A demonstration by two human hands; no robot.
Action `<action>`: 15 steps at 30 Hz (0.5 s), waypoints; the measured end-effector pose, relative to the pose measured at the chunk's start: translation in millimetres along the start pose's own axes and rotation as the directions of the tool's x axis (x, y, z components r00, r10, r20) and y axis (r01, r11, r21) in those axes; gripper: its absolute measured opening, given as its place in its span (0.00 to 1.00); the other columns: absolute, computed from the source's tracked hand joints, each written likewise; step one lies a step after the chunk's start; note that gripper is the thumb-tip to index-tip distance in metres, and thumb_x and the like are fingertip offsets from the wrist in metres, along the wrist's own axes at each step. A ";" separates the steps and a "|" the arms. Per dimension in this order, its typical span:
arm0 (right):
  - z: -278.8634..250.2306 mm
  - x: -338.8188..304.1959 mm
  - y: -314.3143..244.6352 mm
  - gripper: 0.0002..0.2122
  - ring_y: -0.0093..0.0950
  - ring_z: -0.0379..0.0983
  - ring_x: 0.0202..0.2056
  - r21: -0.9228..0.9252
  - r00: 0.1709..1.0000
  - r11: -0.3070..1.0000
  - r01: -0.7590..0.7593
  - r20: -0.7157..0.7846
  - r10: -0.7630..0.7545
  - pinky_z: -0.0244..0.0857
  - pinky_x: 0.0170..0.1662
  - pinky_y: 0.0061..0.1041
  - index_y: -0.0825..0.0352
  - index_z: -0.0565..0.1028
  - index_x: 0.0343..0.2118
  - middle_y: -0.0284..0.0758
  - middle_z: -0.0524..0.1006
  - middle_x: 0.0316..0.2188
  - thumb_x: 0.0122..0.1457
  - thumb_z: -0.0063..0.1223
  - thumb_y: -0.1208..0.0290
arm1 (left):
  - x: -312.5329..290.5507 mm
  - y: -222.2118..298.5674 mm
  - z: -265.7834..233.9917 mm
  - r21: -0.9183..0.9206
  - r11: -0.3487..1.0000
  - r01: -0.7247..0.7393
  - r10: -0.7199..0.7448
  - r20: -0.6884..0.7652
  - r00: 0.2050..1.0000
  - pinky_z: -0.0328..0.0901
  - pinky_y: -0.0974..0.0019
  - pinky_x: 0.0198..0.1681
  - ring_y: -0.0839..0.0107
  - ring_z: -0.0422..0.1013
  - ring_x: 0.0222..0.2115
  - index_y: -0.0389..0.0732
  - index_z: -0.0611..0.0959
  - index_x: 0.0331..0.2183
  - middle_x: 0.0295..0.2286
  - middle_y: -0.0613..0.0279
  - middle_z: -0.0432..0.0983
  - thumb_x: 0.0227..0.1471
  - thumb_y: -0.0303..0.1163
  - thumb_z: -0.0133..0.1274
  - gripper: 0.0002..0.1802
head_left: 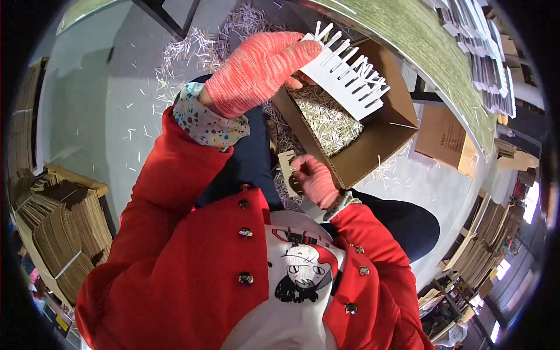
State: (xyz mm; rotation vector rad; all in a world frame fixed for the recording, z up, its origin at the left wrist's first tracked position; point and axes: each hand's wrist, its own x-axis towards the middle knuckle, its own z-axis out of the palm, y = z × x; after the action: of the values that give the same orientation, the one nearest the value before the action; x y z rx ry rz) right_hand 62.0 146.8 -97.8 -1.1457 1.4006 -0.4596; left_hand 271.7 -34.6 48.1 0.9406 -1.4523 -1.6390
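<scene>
My left hand (256, 73), in a pink knitted glove with bare fingertips, grips one end of a white slotted cardboard strip (344, 79). Narrow white slivers stick out of the slots along the strip's far edge. It is held tilted above an open brown cardboard box (373, 154) full of small paper slivers (326, 119). Lower down, beside the box's near wall, my right hand (318, 182) wears a matching glove. Its curled fingers pinch a beige notched card piece (287, 174), partly hidden behind them.
Loose slivers (245, 26) lie heaped and scattered on the grey floor. A green-topped table (408, 35) bears stacks of white slotted card (481, 55) at the right. Another brown box (440, 140) stands beneath it. Bundled cardboard sheets (64, 239) are stacked at the left.
</scene>
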 end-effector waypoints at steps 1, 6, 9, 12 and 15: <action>-4.6 -4.7 -8.9 0.12 0.26 0.67 0.29 -0.004 1.000 1.000 0.002 -0.002 -0.002 0.63 0.36 0.24 0.67 0.72 0.38 0.38 0.73 0.27 0.50 0.49 0.85 | 0.2 1.1 -0.9 -0.016 1.000 0.023 -0.023 0.001 1.000 0.66 0.73 0.34 0.78 0.70 0.31 0.36 0.78 0.39 0.31 0.65 0.77 0.59 0.44 0.44 0.20; -25.1 -19.2 -47.0 0.16 0.19 0.68 0.33 -0.032 1.000 0.999 -0.002 0.030 0.003 0.63 0.38 0.19 0.66 0.72 0.45 0.33 0.73 0.29 0.52 0.51 0.85 | 2.2 -2.6 -3.7 -0.004 0.999 0.046 -0.046 -0.006 0.999 0.65 0.73 0.33 0.79 0.69 0.28 0.36 0.79 0.38 0.30 0.65 0.77 0.58 0.44 0.46 0.20; -31.9 -32.5 -60.4 0.18 0.19 0.70 0.33 -0.680 0.962 0.698 0.224 0.039 -0.270 0.65 0.38 0.20 0.65 0.72 0.47 0.34 0.74 0.29 0.51 0.52 0.85 | 3.4 -6.9 -4.5 0.042 0.989 0.144 -0.144 -0.008 0.990 0.65 0.74 0.32 0.79 0.69 0.26 0.35 0.79 0.38 0.30 0.66 0.77 0.58 0.44 0.47 0.20; -51.1 -46.1 -95.0 0.18 0.20 0.72 0.32 -0.424 0.984 0.891 0.164 0.011 -0.176 0.67 0.38 0.20 0.66 0.72 0.46 0.35 0.76 0.31 0.50 0.52 0.86 | 3.1 -7.0 -6.4 0.028 0.989 0.147 -0.148 0.008 0.989 0.65 0.74 0.31 0.79 0.69 0.25 0.35 0.79 0.39 0.29 0.65 0.77 0.58 0.44 0.47 0.20; -72.0 -58.6 -138.8 0.16 0.20 0.72 0.30 -0.440 0.895 0.848 0.296 -0.182 -0.407 0.67 0.35 0.21 0.67 0.73 0.43 0.34 0.76 0.32 0.50 0.52 0.86 | 4.8 -9.5 -4.9 0.012 0.983 0.184 -0.185 0.036 0.982 0.65 0.75 0.30 0.80 0.70 0.26 0.37 0.79 0.39 0.29 0.65 0.77 0.58 0.45 0.47 0.20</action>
State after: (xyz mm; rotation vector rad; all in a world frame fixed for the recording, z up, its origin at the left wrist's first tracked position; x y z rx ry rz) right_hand 34.7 109.9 62.8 -1.7532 1.5667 -0.6259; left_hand 273.3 -40.2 38.0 1.0821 -1.4328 -1.7937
